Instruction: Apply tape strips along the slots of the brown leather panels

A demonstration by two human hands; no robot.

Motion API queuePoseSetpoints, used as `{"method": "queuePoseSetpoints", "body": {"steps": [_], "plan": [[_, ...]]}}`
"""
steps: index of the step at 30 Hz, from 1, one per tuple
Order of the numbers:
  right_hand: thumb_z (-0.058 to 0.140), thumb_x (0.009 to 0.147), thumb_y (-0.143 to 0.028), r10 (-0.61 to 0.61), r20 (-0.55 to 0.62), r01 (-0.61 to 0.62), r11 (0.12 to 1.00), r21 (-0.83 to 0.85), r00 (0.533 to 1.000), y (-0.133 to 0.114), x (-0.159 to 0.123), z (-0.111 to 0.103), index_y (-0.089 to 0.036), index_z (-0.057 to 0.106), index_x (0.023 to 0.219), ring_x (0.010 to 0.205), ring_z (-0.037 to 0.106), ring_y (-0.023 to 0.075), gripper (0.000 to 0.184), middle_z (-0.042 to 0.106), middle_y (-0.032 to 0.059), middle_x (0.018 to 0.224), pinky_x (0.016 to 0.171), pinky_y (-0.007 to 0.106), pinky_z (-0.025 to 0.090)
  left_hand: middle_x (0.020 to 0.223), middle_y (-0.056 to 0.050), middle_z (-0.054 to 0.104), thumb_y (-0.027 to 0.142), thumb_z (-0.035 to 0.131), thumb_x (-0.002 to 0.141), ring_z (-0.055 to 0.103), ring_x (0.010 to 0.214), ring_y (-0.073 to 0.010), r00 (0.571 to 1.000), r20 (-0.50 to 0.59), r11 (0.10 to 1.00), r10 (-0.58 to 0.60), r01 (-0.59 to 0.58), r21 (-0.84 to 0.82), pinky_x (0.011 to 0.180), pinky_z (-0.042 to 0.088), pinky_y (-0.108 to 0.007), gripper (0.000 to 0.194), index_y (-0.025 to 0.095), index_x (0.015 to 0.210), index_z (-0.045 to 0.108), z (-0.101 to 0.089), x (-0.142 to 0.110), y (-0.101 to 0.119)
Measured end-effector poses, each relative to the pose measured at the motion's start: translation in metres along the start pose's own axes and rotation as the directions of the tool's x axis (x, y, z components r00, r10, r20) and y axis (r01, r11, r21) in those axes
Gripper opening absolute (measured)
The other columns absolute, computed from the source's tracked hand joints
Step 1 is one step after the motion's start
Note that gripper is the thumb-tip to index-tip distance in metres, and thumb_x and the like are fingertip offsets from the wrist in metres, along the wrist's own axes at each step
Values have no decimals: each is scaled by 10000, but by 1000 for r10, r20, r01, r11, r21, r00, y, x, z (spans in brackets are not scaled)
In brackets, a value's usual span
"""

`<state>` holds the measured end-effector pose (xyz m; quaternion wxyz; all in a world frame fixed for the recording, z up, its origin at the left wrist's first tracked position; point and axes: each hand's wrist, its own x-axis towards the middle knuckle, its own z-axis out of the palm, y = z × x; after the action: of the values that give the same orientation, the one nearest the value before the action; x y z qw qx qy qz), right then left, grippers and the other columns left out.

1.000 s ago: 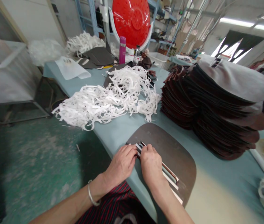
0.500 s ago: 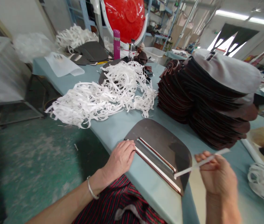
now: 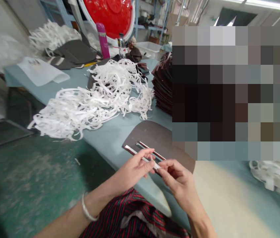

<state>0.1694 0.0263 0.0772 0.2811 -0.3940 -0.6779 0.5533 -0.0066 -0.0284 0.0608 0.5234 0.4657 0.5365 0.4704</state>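
Thumb and finger of the right hand pinch a white strip, closed tightly; whether the left hand, its fingers loosely curled, grips it too, I cannot tell. The right hand has come in from the side, so both now meet over the dark panel at the table edge, hiding part of it. Loose strips and a dark stack lie beyond.
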Motion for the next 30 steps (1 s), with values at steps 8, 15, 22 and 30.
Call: {"method": "queuePoseSetpoints", "body": {"steps": [8, 15, 22, 30], "plan": [[459, 945, -384, 61, 95, -23, 932, -362, 994, 18, -10, -37, -202, 684, 882, 784, 597, 153, 297, 647, 29, 848, 723, 259, 433, 607, 37, 538, 354, 531, 862, 485, 591, -107, 992, -117, 953, -53, 85, 292, 566, 343, -225, 229, 161, 782, 624, -33, 7, 2], [490, 857, -558, 255, -166, -304, 776, -553, 953, 42, -20, -44, -223, 605, 766, 591, 562, 172, 365, 611, 0, 618, 591, 273, 409, 607, 24, 601, 347, 569, 801, 536, 589, -130, 971, -236, 834, -41, 163, 528, 559, 350, -227, 197, 172, 734, 629, -52, 17, 0], [418, 879, -557, 200, -139, -244, 795, -556, 970, 49, -20, -43, -240, 608, 849, 713, 639, 188, 371, 688, 26, 775, 678, 270, 461, 661, 7, 655, 271, 494, 809, 583, 629, -134, 974, -221, 751, -48, 181, 635, 595, 367, -230, 202, 172, 748, 660, -65, 33, 8], [390, 845, -629, 288, -260, -387, 716, -581, 922, 50, -24, -43, -253, 592, 809, 602, 612, 195, 429, 645, 4, 624, 598, 283, 432, 650, -9, 670, 274, 538, 753, 597, 606, -137, 939, -326, 717, -112, 304, 627, 571, 372, -233, 157, 170, 714, 650, -68, 47, -5]]}}
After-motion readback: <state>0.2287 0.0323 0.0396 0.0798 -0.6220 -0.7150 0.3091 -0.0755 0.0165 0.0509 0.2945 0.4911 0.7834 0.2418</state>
